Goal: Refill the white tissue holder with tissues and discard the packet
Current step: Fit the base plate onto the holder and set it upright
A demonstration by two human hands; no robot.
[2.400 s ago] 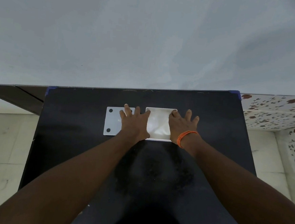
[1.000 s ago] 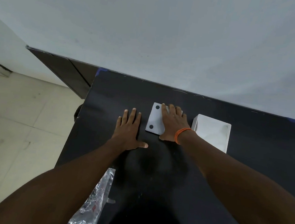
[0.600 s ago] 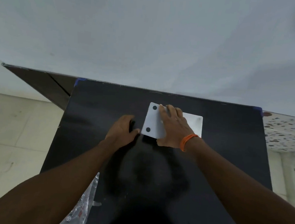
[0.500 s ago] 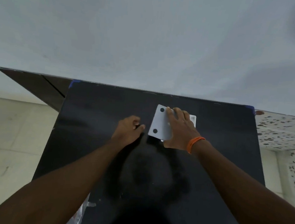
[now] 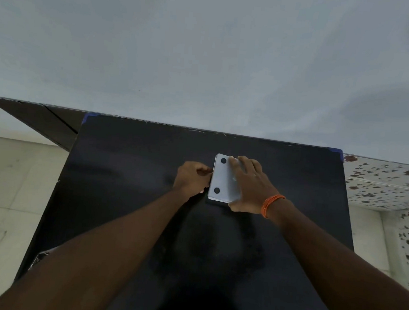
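The white tissue holder is almost wholly covered by its flat white plate (image 5: 222,180), which has two black dots along its left side and lies on top of the holder at the middle back of the black table (image 5: 123,173). My right hand (image 5: 250,185), with an orange band at the wrist, lies across the plate's right half, with the thumb at its near edge. My left hand (image 5: 192,178) is curled against the plate's left edge, its fingertips touching it. No tissues show.
A crumpled clear plastic packet (image 5: 41,255) peeks out at the table's front left edge, partly behind my left forearm. A grey wall rises right behind the table. There is tiled floor on the left and patterned tiles on the right.
My right hand slid the dotted plate rightwards from beside the holder onto its top. My left hand left the bare table and closed in on the plate's left edge.
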